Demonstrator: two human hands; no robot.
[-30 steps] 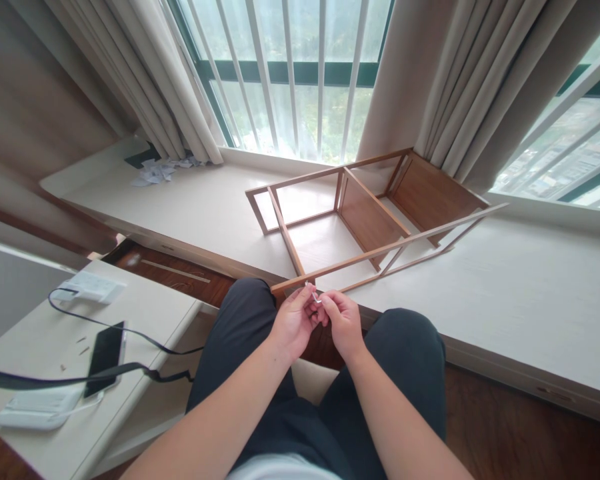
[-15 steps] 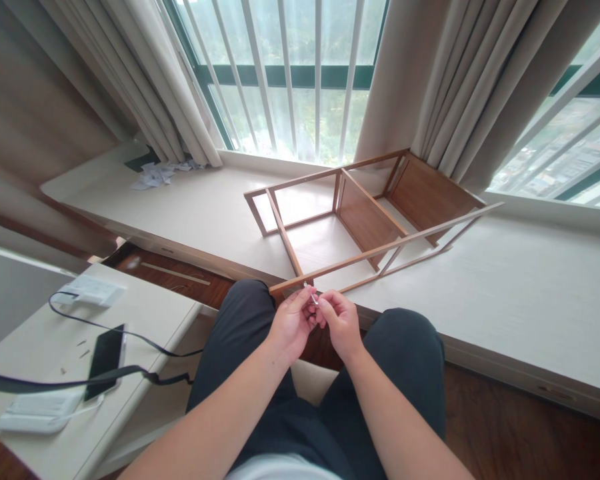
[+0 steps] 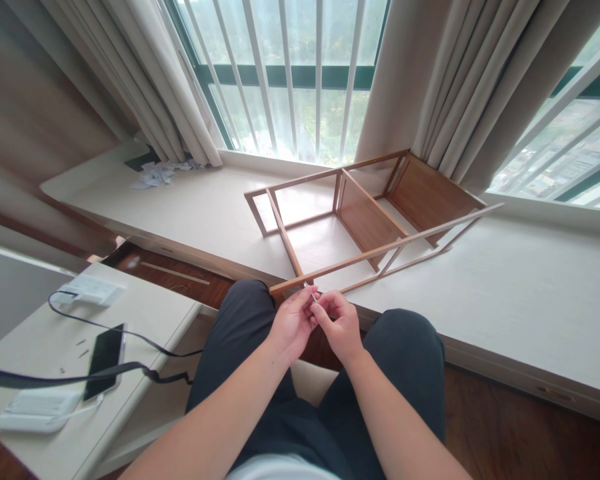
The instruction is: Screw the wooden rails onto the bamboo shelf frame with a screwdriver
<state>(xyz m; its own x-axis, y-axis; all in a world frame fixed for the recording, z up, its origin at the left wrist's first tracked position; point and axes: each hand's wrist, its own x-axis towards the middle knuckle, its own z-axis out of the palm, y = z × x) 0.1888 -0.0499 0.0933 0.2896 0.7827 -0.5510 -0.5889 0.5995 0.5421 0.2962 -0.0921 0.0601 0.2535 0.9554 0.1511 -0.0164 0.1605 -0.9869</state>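
My left hand and my right hand meet above my knees, fingertips pinched together on a small metal screw. They are just below the near corner of a wooden shelf frame that lies on its side on the white window seat. The frame has thin brown rails and two brown panels. The screw's tip points up toward the frame's near rail; whether it touches the rail I cannot tell.
At left a white table carries a dark phone, a black cable, white packets and a few small dowels. Crumpled paper lies on the seat's far left. Curtains and window bars stand behind.
My fingers have shifted slightly around the screw and my right hand has closed in nearer the left. The shelf frame has stayed put.
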